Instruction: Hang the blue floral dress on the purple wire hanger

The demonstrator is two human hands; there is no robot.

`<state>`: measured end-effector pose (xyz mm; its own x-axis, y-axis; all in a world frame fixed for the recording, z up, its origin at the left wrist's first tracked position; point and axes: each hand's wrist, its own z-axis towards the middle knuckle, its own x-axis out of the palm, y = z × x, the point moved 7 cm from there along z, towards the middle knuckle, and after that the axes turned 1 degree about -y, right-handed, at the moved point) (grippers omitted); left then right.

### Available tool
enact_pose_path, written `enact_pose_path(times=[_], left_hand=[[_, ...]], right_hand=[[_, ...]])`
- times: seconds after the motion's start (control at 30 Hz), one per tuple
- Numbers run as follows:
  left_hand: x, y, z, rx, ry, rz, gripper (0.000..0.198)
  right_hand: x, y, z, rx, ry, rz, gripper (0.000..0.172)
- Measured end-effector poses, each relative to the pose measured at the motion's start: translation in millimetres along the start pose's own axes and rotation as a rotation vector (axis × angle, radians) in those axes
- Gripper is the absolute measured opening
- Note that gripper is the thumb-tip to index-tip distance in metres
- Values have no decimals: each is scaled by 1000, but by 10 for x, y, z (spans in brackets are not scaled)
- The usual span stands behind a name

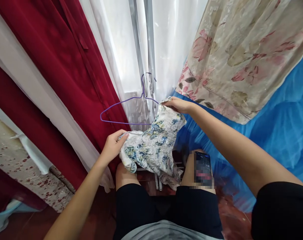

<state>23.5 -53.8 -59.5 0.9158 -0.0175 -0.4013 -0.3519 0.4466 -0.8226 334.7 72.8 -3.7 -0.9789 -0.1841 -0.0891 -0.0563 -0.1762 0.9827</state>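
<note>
A white sleeveless top (pixel 151 143) with a blue and yellow floral print hangs between my two hands, above my knees. My left hand (pixel 115 145) pinches it at one shoulder. With my right hand (pixel 177 104) I grip the other shoulder, which is held higher, so the top slants. Behind it a purple hanger (pixel 121 101) hangs by its hook from a grey metal stand (pixel 149 60). The hanger's right arm passes behind or into the top's right shoulder; I cannot tell which. Its left arm is bare.
Red curtains (pixel 66 66) and white cloth hang at the left. A beige floral dress (pixel 231 60) hangs at the right over blue tulle (pixel 278 133). A phone (pixel 203 168), partly blurred, lies on my right thigh. Reddish tiles (pixel 96 213) cover the floor.
</note>
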Motion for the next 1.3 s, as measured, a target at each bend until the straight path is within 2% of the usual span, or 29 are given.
enact_pose_path(times=[0.07,0.13,0.27,0.4,0.47,0.53,0.67,0.73,0.87,0.93,1.0,1.07,1.17,1.23,1.3], left_hand=[[-192,156,53,-31,73,57,20],[-386,312,154,-48,90,97,14],[-792,514,489,-66,-84,148,25],[-1000,396,929,16,-232,204,31],[-995,250,1158,68,-306,201,31],[-906,93,1365,103,-365,155,27],[-619,-116,1627,36,-367,152,19],[-550,-146,1653,-31,-359,220,19],[-589,-106,1582,-100,-368,281,16],[-600,-99,1529,-99,-346,294,22],[-585,-147,1457,-87,-329,294,30],[-544,-287,1358,-40,-323,286,40],[-436,-638,1182,147,-283,378,51],[-394,-806,1083,258,-274,531,46],[-441,-808,1040,282,-313,639,42]], right_hand=[[-9,47,-66,-7,64,18,14],[-40,99,-107,-14,125,21,13],[-74,164,-119,21,189,-30,10],[-85,188,-95,40,137,-25,13],[-69,163,-96,53,127,-3,14],[-58,117,-107,65,112,24,15],[-88,12,-174,51,76,52,18],[-178,-25,-253,-18,19,53,26],[-447,-159,-579,-176,-108,-53,36],[-561,-234,-771,-218,-138,-152,49],[-652,-244,-905,-245,-163,-190,54],[-718,-140,-940,-284,-211,-150,50],[-744,177,-836,-349,-355,-16,41],[-655,405,-758,-368,-440,76,37],[-417,627,-773,-397,-414,96,35]])
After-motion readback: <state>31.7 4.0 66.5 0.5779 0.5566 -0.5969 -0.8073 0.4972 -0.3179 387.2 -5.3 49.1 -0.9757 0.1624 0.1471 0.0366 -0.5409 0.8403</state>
